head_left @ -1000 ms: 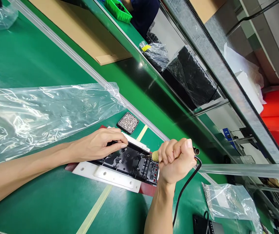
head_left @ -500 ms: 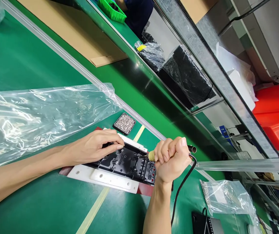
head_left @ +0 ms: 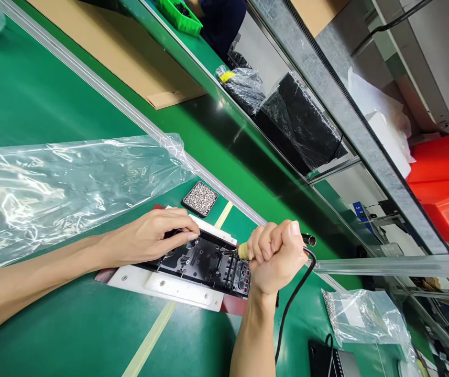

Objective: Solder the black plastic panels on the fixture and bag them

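My right hand (head_left: pixel 273 256) is wrapped in a fist round a corded soldering iron (head_left: pixel 243 251). Its yellowish collar shows below the fingers, and the tip points down at a black plastic housing (head_left: pixel 203 262). That housing lies in a white fixture (head_left: pixel 169 285) on a dark red base (head_left: pixel 232 305). Over the housing's left part rests my left hand (head_left: pixel 157 235), thumb and forefinger brought together at its upper edge. Whatever is between those fingertips is too small or hidden to make out.
A black square tray of small metal parts (head_left: pixel 200 199) sits behind the fixture. Clear plastic sheeting (head_left: pixel 70 183) covers the bench's left side. The iron's black cord (head_left: pixel 287 309) runs down at right, near a plastic bag (head_left: pixel 365 317). An aluminium rail (head_left: pixel 130 115) edges the bench.
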### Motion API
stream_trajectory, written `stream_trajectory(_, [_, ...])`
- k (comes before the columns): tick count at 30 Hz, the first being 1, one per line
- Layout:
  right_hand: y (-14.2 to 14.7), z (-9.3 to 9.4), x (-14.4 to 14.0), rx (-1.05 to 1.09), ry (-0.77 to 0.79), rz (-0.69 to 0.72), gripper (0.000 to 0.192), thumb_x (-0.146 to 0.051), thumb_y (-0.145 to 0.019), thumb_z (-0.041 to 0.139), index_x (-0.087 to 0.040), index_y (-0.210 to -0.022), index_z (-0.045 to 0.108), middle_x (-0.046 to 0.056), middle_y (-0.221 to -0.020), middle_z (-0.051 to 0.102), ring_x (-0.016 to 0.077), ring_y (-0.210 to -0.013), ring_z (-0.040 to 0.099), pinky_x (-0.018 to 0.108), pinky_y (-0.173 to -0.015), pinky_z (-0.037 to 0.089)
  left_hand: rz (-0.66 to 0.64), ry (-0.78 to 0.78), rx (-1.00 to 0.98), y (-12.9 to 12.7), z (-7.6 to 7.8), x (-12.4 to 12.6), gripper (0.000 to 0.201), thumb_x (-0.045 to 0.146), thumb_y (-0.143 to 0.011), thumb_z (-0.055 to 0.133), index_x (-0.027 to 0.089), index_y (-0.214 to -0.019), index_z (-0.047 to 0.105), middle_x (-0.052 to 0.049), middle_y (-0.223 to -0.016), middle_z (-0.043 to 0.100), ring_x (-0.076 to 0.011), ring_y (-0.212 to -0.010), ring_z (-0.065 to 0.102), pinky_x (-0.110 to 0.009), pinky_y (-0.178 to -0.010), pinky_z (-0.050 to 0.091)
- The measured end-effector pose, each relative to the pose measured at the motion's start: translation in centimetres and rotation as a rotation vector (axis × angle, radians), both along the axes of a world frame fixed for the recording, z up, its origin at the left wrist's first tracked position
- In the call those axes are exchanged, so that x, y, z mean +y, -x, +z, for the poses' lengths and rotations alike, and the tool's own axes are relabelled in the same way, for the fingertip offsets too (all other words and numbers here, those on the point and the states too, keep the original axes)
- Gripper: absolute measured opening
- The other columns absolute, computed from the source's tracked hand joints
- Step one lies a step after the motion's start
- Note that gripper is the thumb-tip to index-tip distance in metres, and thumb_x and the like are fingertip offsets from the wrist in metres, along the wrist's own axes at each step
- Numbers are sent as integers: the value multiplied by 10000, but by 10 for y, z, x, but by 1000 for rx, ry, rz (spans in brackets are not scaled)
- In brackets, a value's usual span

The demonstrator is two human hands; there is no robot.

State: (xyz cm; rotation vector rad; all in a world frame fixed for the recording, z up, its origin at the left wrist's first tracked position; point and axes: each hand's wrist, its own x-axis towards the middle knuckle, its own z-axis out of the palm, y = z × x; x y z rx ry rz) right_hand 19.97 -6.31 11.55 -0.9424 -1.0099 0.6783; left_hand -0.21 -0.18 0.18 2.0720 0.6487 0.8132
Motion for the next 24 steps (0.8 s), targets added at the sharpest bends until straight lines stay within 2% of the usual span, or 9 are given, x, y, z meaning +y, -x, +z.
stream_trajectory(24, [0,0,1,-37,14,-31,531,-380,-1019,545,-214,-567,322,-95,-437,270,46,-351,246,163,-320,298,16,8,-1,1,1,-1,311,407,-1104,509,226,-1055,757,-27,-930,710,-156,-859,625,-292,-808,458])
